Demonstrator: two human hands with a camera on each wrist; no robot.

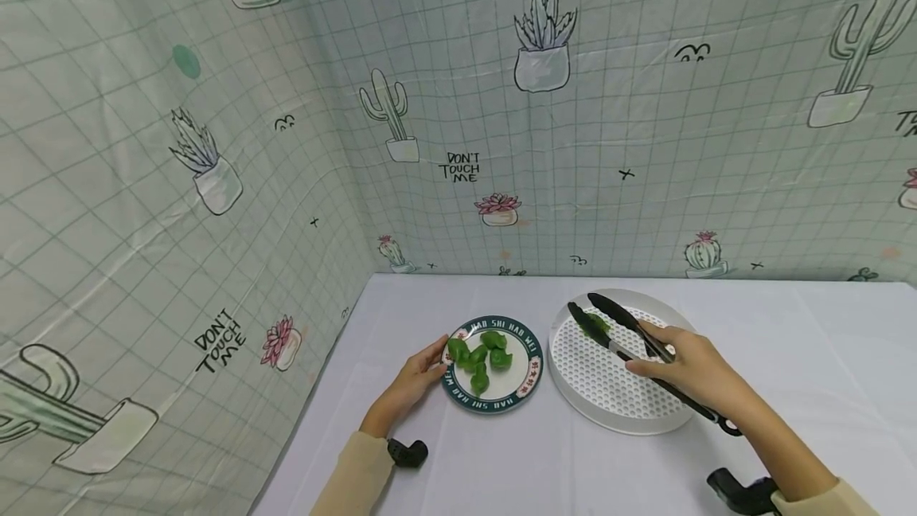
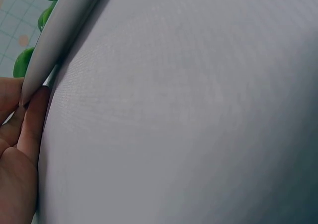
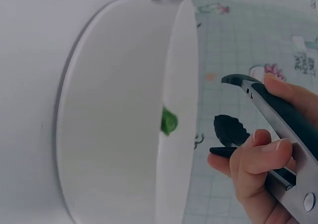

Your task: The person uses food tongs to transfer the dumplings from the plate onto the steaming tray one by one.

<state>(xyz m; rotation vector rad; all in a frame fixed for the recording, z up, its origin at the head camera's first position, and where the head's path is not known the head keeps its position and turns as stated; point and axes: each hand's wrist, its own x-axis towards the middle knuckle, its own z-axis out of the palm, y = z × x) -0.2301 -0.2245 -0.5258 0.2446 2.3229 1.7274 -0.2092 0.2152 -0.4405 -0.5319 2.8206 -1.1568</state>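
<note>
My left hand (image 1: 410, 385) pinches the left rim of a small plate (image 1: 534, 365), white with a dark green lettered border. Several glossy green leaf-like pieces (image 1: 478, 357) lie on it. In the left wrist view, the thumb is above the plate's edge (image 2: 62, 37) and a finger is below. My right hand (image 1: 689, 363) grips black-tipped metal tongs (image 1: 614, 311) over a round white tray (image 1: 582, 365) with a perforated bottom. The tongs' arms stand apart. One green piece (image 1: 598, 325) is in the tray, near the tong tips, and shows above the rim in the right wrist view.
A white cloth (image 1: 501, 460) covers the table, with plate and tray side by side on it. Behind and at the left hangs a grid-patterned curtain (image 1: 430, 38) printed with cacti. Black wrist mounts (image 1: 407, 453) sit at both wrists.
</note>
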